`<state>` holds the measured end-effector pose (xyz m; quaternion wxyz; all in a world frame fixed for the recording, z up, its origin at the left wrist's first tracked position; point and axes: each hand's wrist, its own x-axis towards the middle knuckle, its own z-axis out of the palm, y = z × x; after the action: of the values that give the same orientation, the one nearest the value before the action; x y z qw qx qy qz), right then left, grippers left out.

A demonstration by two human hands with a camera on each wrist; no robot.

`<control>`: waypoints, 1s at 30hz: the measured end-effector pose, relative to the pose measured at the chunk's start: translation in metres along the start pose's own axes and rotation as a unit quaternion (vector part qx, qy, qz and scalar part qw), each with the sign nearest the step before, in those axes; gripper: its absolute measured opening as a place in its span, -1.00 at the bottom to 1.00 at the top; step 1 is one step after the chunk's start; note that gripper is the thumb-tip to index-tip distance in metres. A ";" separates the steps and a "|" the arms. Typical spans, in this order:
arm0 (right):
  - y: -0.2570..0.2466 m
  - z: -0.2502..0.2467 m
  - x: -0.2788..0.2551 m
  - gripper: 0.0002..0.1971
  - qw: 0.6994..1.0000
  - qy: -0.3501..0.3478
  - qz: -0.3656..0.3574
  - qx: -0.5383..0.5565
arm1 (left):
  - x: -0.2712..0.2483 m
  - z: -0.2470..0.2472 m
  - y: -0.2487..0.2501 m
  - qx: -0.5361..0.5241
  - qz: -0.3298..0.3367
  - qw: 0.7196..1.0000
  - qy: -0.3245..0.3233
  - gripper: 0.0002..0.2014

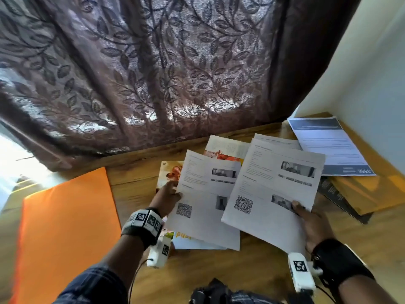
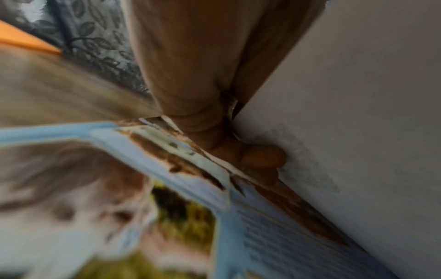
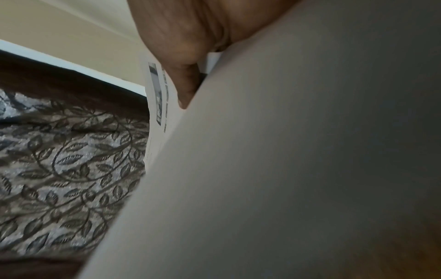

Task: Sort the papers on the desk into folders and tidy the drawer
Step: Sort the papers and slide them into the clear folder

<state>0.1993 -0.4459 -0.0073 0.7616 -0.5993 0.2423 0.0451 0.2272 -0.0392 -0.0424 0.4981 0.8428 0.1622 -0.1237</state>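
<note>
Left to right on the wooden desk: a flat orange folder; the left hand pinching the left edge of a white printed sheet with a QR code; the right hand, thumb on top, gripping a second, raised white printed sheet; a blue-banded document by the wall.

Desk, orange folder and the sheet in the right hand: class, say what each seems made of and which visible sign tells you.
Desk: wood or wood-look laminate, by the brown grain; which one is unclear.
Orange folder: probably matte card or thin plastic, flat with no glare.
Sheet in the right hand: plain matte office paper, thin enough to bend, with grey print and a QR code.
</note>
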 end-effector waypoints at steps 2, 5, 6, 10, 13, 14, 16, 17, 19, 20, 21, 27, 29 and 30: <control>0.002 0.016 0.003 -0.71 1.000 -0.026 0.006 -0.009 | -0.012 0.003 -0.003 -0.050 -0.015 0.999 -0.009 -0.64; 0.005 0.051 0.005 -0.77 0.997 -0.072 0.022 -0.033 | -0.025 0.007 -0.010 -0.083 -0.039 0.996 -0.018 -0.63; 0.007 0.064 0.005 -0.77 0.995 -0.085 0.029 -0.042 | -0.025 0.008 -0.016 -0.080 -0.041 0.996 -0.012 -0.63; 0.025 0.104 0.003 -0.81 0.990 -0.107 0.036 -0.086 | -0.008 0.018 -0.053 -0.082 -0.032 0.996 0.001 -0.60; 0.037 0.124 -0.001 -0.82 0.986 -0.119 0.037 -0.111 | -0.030 0.011 -0.018 -0.080 -0.023 0.996 0.011 -0.66; 0.040 0.127 -0.002 -0.83 0.985 -0.120 0.040 -0.114 | -0.033 0.011 -0.014 -0.094 -0.025 0.995 0.014 -0.66; 0.044 0.130 -0.002 -0.83 0.985 -0.117 0.046 -0.115 | -0.036 0.010 -0.008 -0.154 -0.039 0.987 0.014 -0.72; 0.047 0.130 -0.001 -0.82 0.985 -0.115 0.048 -0.120 | -0.039 0.009 -0.005 -0.204 -0.047 0.978 0.003 -0.78; 0.050 0.129 0.001 -0.81 0.982 -0.117 0.051 -0.135 | -0.039 0.011 -0.011 -0.233 -0.058 0.971 0.013 -0.67; 0.051 0.129 0.002 -0.80 0.981 -0.118 0.050 -0.146 | -0.036 0.012 -0.016 -0.248 -0.063 0.967 0.004 -0.62; 0.052 0.129 0.003 -0.79 0.979 -0.120 0.042 -0.158 | -0.038 0.011 -0.016 -0.289 -0.082 0.954 -0.010 -0.60; 0.060 0.143 -0.002 -0.66 0.961 -0.172 -0.048 -0.211 | -0.038 0.009 -0.017 -0.283 -0.028 0.958 -0.025 -0.72; 0.058 0.144 -0.007 -0.72 0.961 -0.159 -0.093 -0.206 | -0.041 0.007 -0.013 -0.268 -0.009 0.963 -0.032 -0.67; 0.056 0.143 -0.009 -0.75 0.960 -0.138 -0.129 -0.208 | -0.042 0.005 -0.011 -0.277 0.008 0.960 -0.034 -0.66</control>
<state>0.2167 -0.2944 -0.0294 0.6455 -0.7587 0.0409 0.0776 0.1838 -0.0451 -0.0379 0.7183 0.6683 0.1665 -0.0985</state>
